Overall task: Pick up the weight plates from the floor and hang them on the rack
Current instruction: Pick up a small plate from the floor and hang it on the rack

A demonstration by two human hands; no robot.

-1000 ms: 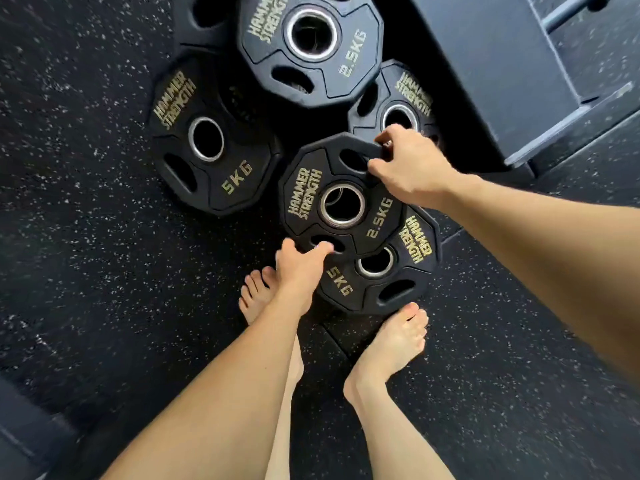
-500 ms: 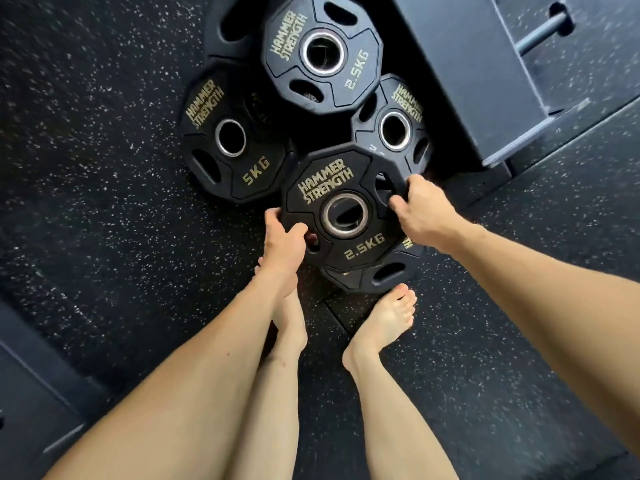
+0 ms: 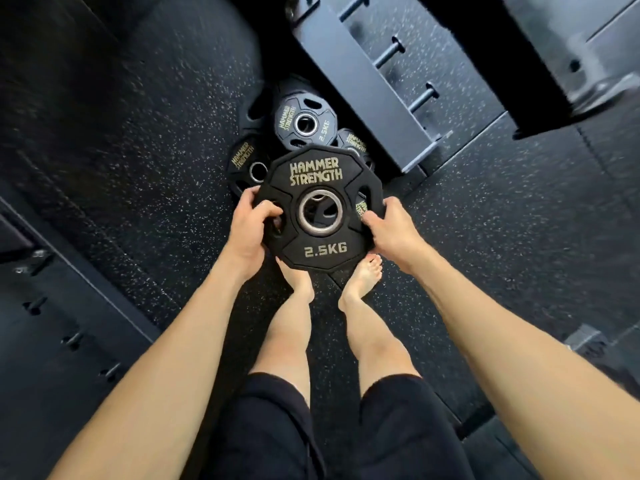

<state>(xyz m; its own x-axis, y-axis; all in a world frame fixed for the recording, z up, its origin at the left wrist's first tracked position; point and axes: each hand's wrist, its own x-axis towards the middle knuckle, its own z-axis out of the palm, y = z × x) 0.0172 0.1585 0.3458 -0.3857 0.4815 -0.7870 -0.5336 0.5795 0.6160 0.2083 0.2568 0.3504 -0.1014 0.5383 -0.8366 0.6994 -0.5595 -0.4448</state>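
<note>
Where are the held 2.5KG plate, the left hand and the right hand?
held 2.5KG plate [image 3: 323,249]: head view, lower face by its weight marking.
left hand [image 3: 247,230]: head view, back of hand.
right hand [image 3: 393,232]: head view, back of hand.

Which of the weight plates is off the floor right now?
The 2.5KG plate gripped by both hands, left hand and right hand; the others lie on the floor.

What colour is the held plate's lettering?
Gold on the black plate, clearest in the head view.

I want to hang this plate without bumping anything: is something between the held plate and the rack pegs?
Nothing visible blocks it. Both the left hand and right hand grip the 2.5 kg plate, lifted above the floor plates. The rack pegs ahead to the right stick out bare, with open space between.
</note>
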